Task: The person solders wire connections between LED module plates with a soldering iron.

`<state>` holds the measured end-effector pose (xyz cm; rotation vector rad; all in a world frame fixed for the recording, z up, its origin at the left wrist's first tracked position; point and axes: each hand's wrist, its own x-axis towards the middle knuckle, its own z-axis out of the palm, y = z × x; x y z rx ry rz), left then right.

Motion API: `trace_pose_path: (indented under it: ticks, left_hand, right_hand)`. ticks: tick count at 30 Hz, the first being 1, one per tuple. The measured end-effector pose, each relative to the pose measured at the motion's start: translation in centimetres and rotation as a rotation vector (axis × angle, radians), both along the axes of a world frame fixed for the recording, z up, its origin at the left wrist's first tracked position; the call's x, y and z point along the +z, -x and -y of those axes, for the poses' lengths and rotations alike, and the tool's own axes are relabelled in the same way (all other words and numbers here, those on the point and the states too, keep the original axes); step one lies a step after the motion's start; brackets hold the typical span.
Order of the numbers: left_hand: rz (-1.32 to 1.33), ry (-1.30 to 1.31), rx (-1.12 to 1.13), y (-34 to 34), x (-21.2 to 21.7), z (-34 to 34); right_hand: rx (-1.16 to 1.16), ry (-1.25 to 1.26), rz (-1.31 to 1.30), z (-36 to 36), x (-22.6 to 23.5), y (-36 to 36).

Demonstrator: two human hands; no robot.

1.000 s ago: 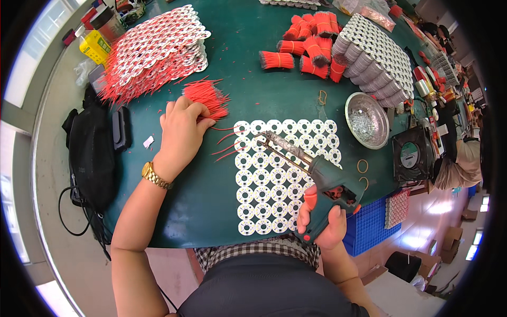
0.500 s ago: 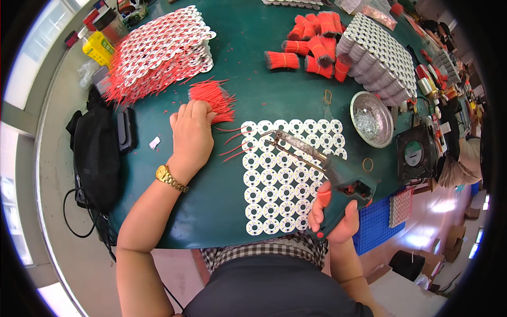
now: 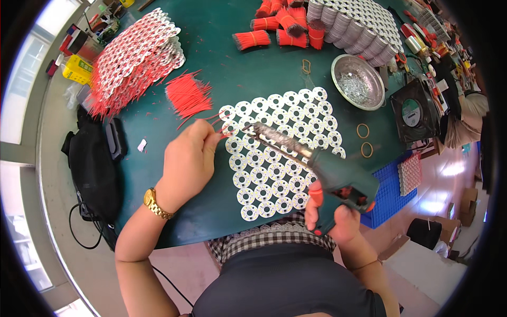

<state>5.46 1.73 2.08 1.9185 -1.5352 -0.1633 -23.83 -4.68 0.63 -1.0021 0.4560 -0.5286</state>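
My left hand [image 3: 189, 158], with a gold watch [image 3: 157, 203] at the wrist, is closed in a pinch at the left edge of a panel of round white circuit boards [image 3: 259, 174]. Between its fingertips is a thin red wire [image 3: 225, 133], its end over a board in the second row. More red wires stick out from the panel's upper left edge. Wrapped in my right hand [image 3: 344, 224] is a dark green soldering gun [image 3: 343, 177]. Its metal tip hovers over the upper left boards, close to the wire; contact cannot be made out. Above my left hand lies a loose pile of red wires [image 3: 189, 95].
A stack of wired boards [image 3: 134, 61] stands far left, with a black bag [image 3: 95, 164] below it. Bundled red wires [image 3: 290, 24] and a tall stack of bare boards [image 3: 359, 26] lie at the back. A metal bowl [image 3: 358, 82] and a small fan [image 3: 414, 112] sit right.
My left hand has left the wire pile and come to the panel's edge with a red wire. The soldering gun stays over the upper left boards. The whole view has shifted.
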Motion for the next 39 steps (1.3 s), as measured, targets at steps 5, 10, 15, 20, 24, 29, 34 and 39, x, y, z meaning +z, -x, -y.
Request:
trace_pose_path:
  ticks: [5, 10, 15, 20, 24, 29, 34, 39]
  left_hand:
    - [-0.008, -0.093, 0.028, 1.1, -1.8, -1.1]
    - [0.077, 0.033, 0.101, 1.6, -2.6, -1.5]
    - [0.049, 0.07, 0.107, 1.5, -3.0, -1.5]
    - [0.015, 0.063, 0.108, 1.3, -3.1, -1.8]
    - [0.007, 0.07, 0.118, 1.2, -3.0, -1.8]
    - [0.053, 0.05, 0.122, 1.3, -3.1, -1.6]
    - [0.071, 0.05, 0.109, 1.2, -3.2, -1.6]
    - [0.063, 0.035, 0.11, 1.1, -3.4, -1.7]
  right_hand:
    - [0.039, 0.11, -0.029, -1.3, -0.8, -0.6]
    - [0.063, 0.2, -0.207, -2.1, -1.4, -1.1]
    - [0.063, 0.2, -0.264, -2.2, -1.4, -1.1]
    - [0.011, 0.279, -0.293, -2.6, -1.3, -1.3]
    - [-0.011, 0.272, -0.302, -2.8, -0.8, -1.6]
    - [0.002, 0.255, -0.338, -2.7, -0.5, -1.8]
    - [-0.009, 0.243, -0.367, -2.8, -0.6, -1.9]
    - [-0.013, 0.229, -0.375, -2.7, -0.3, -2.1]
